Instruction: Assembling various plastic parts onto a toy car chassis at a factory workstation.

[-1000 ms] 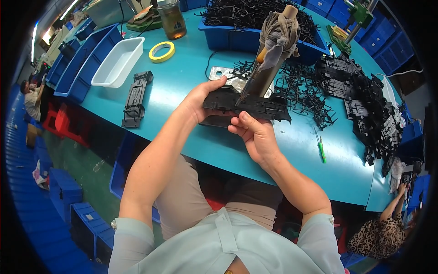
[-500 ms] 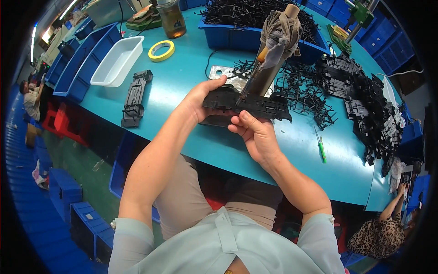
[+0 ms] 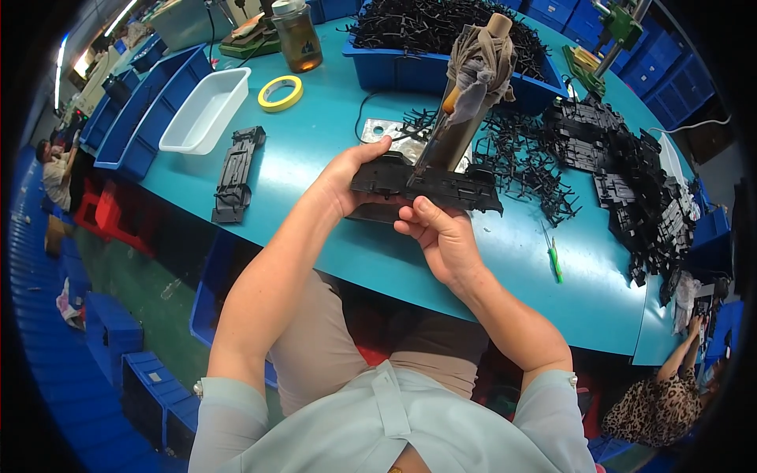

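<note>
A long black plastic toy-car chassis (image 3: 453, 189) is held level above the table's front part by both hands. My left hand (image 3: 347, 177) grips its left end, thumb on top. Below its middle, my right hand (image 3: 445, 232) pinches the near edge between thumb and curled fingers. Just behind the chassis rises a slanted metal post (image 3: 457, 142) topped with a wooden end and wrapped in grey cloth (image 3: 482, 67). A thin pointed tool with an orange part (image 3: 450, 100) runs down along the post, its tip over the chassis. Whether it touches is unclear.
Another chassis (image 3: 238, 175) lies left, near a white tray (image 3: 206, 110) and yellow tape roll (image 3: 281, 93). Small black parts fill a blue bin (image 3: 402, 69) and lie scattered (image 3: 524, 158). Right are green-handled tweezers (image 3: 555, 260) and piled chassis (image 3: 631, 173). A drink jar (image 3: 298, 39) stands behind.
The view has shifted very slightly. Both hands keep their hold on the chassis, which stays in nearly the same place under the pointed tool.
</note>
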Demonstrator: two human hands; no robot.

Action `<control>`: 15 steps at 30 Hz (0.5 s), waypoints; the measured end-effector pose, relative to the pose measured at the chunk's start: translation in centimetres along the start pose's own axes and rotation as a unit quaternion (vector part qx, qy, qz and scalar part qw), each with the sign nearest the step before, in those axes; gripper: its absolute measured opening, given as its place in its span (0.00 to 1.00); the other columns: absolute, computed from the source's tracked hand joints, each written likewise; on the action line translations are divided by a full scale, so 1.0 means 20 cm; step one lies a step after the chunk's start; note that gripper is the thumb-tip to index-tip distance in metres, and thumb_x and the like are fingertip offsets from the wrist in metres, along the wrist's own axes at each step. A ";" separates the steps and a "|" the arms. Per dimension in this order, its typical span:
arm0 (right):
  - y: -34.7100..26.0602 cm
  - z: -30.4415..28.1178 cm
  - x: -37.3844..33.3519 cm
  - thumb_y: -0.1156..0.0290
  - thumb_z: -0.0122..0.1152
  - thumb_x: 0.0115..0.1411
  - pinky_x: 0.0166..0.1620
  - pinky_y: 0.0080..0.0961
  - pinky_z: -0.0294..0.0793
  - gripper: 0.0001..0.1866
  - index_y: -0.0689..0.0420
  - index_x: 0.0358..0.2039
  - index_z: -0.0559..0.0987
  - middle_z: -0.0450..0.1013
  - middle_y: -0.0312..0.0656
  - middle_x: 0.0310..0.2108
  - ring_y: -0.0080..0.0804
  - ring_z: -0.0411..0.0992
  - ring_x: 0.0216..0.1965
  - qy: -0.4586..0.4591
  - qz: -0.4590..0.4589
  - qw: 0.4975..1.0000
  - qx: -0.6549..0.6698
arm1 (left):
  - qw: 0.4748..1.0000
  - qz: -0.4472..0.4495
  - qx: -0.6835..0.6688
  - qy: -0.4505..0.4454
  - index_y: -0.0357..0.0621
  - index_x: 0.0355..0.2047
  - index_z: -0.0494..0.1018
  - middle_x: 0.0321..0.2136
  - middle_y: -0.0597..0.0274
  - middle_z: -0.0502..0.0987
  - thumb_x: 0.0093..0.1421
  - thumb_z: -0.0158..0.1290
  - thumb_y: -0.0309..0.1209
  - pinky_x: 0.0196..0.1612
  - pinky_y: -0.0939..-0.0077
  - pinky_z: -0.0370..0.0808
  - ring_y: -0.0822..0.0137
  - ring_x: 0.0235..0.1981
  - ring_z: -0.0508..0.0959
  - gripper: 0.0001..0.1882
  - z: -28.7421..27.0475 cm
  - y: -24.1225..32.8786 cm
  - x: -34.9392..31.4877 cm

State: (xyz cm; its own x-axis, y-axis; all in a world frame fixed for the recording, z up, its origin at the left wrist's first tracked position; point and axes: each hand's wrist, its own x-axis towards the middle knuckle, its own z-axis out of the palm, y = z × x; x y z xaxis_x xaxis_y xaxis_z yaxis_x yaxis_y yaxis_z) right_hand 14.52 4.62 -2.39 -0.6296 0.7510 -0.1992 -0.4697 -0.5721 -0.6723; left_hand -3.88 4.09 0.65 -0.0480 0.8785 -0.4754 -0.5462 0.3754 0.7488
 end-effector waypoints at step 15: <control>-0.01 0.01 0.02 0.74 0.59 0.58 0.38 0.29 0.80 0.09 0.61 0.39 0.74 0.74 0.39 0.33 0.28 0.75 0.34 -0.001 -0.004 1.000 -0.005 | 1.000 -0.003 0.015 0.024 0.40 0.42 0.71 0.36 0.53 0.77 0.58 0.52 0.48 0.41 0.59 0.76 0.59 0.37 0.78 0.23 0.02 0.01 0.00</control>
State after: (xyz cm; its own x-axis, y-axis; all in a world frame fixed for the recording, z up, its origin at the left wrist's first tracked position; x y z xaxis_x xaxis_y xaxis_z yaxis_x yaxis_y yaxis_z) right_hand 14.27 5.02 -2.25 -0.6276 0.7545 -0.1918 -0.4690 -0.5631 -0.6804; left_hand -3.64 4.26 1.07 -0.0861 0.8615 -0.5005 -0.5213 0.3892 0.7595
